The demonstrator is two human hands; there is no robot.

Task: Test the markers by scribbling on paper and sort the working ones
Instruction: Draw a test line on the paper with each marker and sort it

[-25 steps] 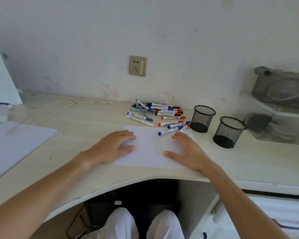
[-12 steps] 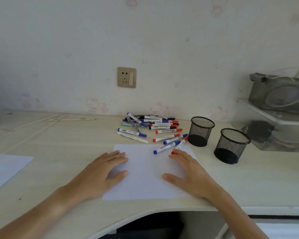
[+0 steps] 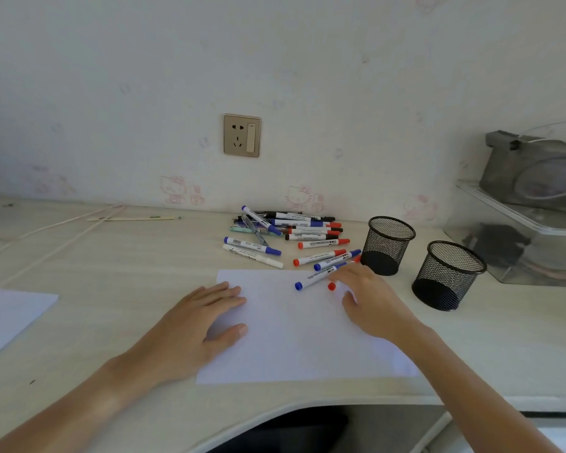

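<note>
Both forearms came up from the lower corners of the frame bare to the edge, with no sleeve, watch or ring apparent on the left hand (image 3: pixel 195 325) or the right hand (image 3: pixel 370 304), though the right hand's fingertips were blurred.

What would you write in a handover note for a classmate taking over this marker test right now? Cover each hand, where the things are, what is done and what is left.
Left hand: flat on the left side of the paper, holding it down.
Right hand: fingers on the markers at the paper's far right corner, touching the blue-capped marker; no firm grip visible yet.
The marker pile lies behind the paper near the wall. Two mesh cups, the near cup and the far cup, stand to the right and look empty.
Done: paper laid out. It shows no scribbles.
Left: test every marker, sort the working ones.
</note>
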